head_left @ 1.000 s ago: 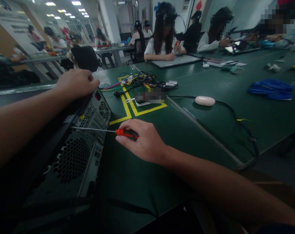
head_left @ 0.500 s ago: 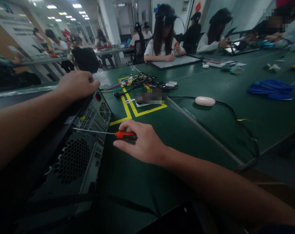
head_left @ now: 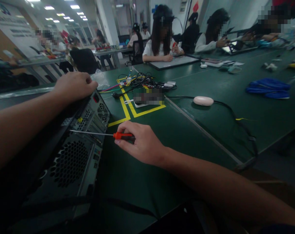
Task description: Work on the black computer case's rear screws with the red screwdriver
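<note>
A desktop computer case (head_left: pixel 89 125) is at the left, its back panel facing right, with a round honeycomb vent, a small fan grille and ports. My left hand (head_left: pixel 73 85) is curled over the case's far top corner; some of its fingertips are hidden. In my right hand (head_left: pixel 143 143) is a screwdriver (head_left: pixel 117 135) with a red and dark handle, between thumb and bent fingers. Its long thin shaft points left across the back panel, with the tip near the panel's upper edge above the honeycomb vent. Whether the tip sits in a screw cannot be told.
Tangled cables (head_left: pixel 143 79) and a blurred-out item (head_left: pixel 148 97) lie by yellow tape on the green table (head_left: pixel 198 139). Farther right are a pale pink oval object (head_left: pixel 203 101) on a black cable and a blue bundle (head_left: pixel 267 88). A person (head_left: pixel 162 42) sits across the table.
My right thumb has come in against the screwdriver's handle, where it was held off it before. The left hand stays on the case. The whole view has shifted slightly.
</note>
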Demonstrator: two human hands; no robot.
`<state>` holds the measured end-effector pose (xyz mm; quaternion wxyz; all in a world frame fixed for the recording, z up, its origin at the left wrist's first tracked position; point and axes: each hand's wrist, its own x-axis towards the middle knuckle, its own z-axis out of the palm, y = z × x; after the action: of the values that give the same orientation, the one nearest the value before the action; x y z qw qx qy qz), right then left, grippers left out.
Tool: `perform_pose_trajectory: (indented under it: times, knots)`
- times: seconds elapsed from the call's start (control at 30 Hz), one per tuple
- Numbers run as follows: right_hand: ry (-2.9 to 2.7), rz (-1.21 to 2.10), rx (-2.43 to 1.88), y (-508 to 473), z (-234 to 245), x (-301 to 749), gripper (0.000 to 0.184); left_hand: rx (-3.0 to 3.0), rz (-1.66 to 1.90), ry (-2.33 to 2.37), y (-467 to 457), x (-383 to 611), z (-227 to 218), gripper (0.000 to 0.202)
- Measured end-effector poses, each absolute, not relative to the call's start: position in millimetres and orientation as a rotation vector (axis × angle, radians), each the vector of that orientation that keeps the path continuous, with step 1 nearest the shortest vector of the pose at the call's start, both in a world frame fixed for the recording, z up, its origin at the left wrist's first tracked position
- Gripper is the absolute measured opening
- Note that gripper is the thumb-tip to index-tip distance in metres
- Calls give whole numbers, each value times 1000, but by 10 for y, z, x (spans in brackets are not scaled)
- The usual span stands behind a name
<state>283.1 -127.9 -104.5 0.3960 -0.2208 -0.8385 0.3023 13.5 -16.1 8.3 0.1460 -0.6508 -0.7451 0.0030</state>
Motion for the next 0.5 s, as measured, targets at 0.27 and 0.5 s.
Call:
perform_pose_trajectory:
  times: [0.27,0.5]
  knots:
    - [-2118,762,-558,-1269,-1054,2823,15,-1870,-28,-2118,-156,124,53,66]
    - [-2114,770,-543,-1274,-1051,2830,14,-1874,-2,-2107,-143,118,58,65]
